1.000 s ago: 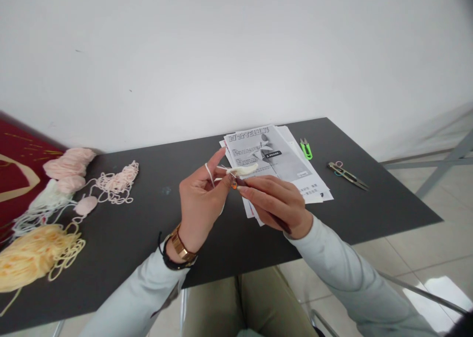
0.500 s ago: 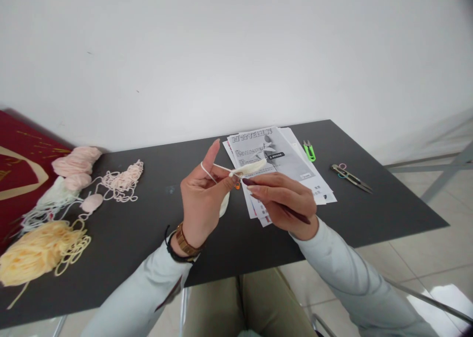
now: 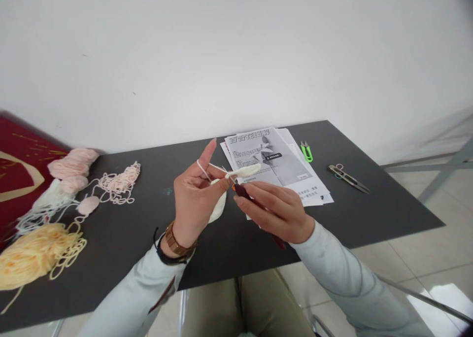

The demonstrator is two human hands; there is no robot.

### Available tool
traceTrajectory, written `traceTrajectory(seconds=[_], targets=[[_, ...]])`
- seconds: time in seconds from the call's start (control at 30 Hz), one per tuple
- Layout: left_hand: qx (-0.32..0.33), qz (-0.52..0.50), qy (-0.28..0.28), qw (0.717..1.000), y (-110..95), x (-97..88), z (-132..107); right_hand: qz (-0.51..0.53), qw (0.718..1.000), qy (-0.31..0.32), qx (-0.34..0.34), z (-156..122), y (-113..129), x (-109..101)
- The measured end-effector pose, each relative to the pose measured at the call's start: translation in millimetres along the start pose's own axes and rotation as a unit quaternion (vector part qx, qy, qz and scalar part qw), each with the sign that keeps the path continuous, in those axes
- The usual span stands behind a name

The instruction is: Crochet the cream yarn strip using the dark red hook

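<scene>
My left hand [image 3: 194, 199] is raised over the dark table [image 3: 369, 214], pinching a small cream crocheted piece [image 3: 244, 170]. White yarn [image 3: 202, 170] loops over its outstretched index finger. My right hand [image 3: 275, 210] grips a dark red crochet hook [image 3: 241, 190], its tip at the cream piece. A pale rounded bit of the work [image 3: 218, 206] hangs below my left palm. A gold watch sits on the left wrist.
Printed instruction sheets [image 3: 275, 164] lie behind my hands. Green thread snips [image 3: 306, 151] and small scissors [image 3: 347, 175] lie to the right. Pink yarn [image 3: 118, 183], pink balls [image 3: 72, 162] and yellow yarn [image 3: 35, 255] lie at left. A red cloth [image 3: 18, 164] is at far left.
Both hands have shifted slightly left and lower. The right hand has drawn the hook back a little, and the pale bit now hangs lower under the left palm.
</scene>
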State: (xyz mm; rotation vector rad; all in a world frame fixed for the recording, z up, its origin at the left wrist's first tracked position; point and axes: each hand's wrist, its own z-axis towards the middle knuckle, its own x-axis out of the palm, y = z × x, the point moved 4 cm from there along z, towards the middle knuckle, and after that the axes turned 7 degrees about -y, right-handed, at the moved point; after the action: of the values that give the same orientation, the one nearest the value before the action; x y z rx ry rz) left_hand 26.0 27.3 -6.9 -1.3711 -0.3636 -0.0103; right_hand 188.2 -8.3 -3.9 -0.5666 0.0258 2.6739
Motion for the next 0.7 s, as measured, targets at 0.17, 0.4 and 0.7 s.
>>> traceTrajectory(seconds=[0.17, 0.4, 0.7], targets=[[-0.06, -0.068, 0.065, 0.994, 1.2, 2.7, 3.8, 0.126, 0.989, -0.025, 0.072, -4.8, -7.6, -3.8], [-0.086, -0.102, 0.094, 0.987, 1.3, 5.1, 4.6, 0.02, 1.0, 0.0, 0.014, 0.6, 4.2, -5.5], [0.098, 0.058, 0.041, 0.993, 0.4, -2.4, 9.8, 0.067, 0.993, -0.011, 0.101, -4.6, 3.4, -0.4]])
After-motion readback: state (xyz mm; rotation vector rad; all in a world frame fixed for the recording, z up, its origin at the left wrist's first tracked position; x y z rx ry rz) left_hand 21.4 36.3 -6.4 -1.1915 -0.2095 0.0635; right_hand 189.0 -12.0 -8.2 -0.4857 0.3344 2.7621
